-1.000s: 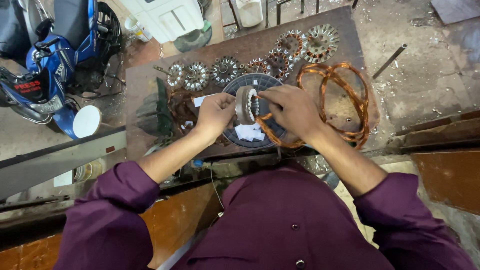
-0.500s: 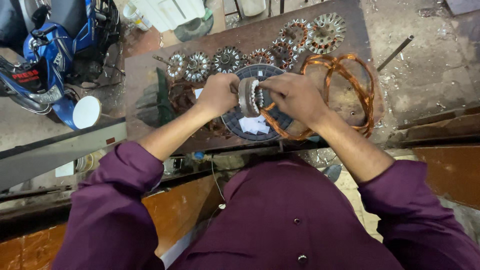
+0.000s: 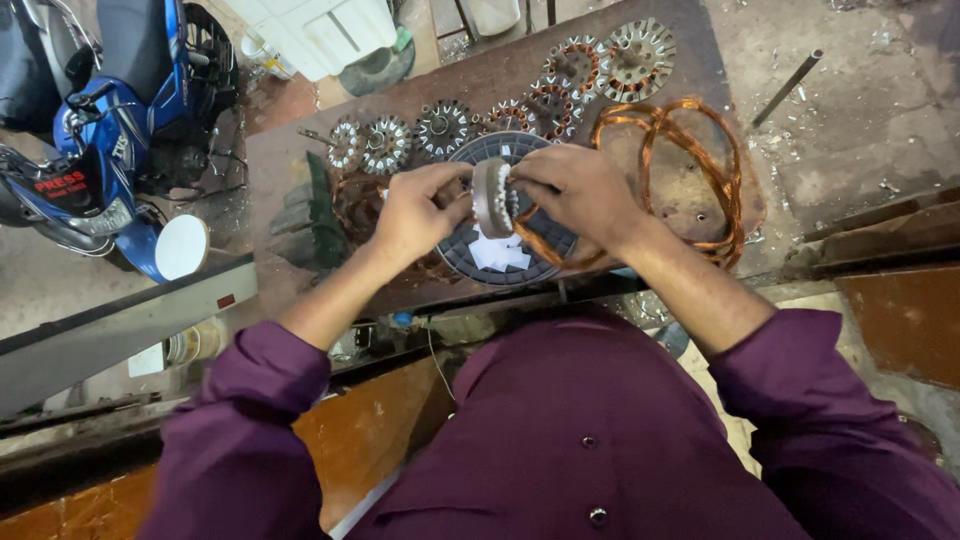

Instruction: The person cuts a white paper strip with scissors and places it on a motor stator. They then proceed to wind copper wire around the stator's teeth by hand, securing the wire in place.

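Note:
My left hand [image 3: 418,212] and my right hand [image 3: 572,192] hold a round grey metal motor stator [image 3: 493,197] on edge between them, above a dark round ribbed cover [image 3: 460,252] lying on the brown workbench [image 3: 290,180]. White paper slips [image 3: 500,250] lie on the cover. A strand of copper wire runs from under my right hand to loose copper wire coils [image 3: 690,150] on the bench's right side. Both arms wear purple sleeves.
A row of several toothed stators, some wound with copper [image 3: 445,125], lies along the bench's far edge. A blue scooter [image 3: 110,130] stands at the left, a white box [image 3: 320,30] beyond the bench, a metal rod [image 3: 788,88] on the concrete floor at right.
Both hands keep their hold on the stator. It has turned a little between them, and the view has shifted slightly.

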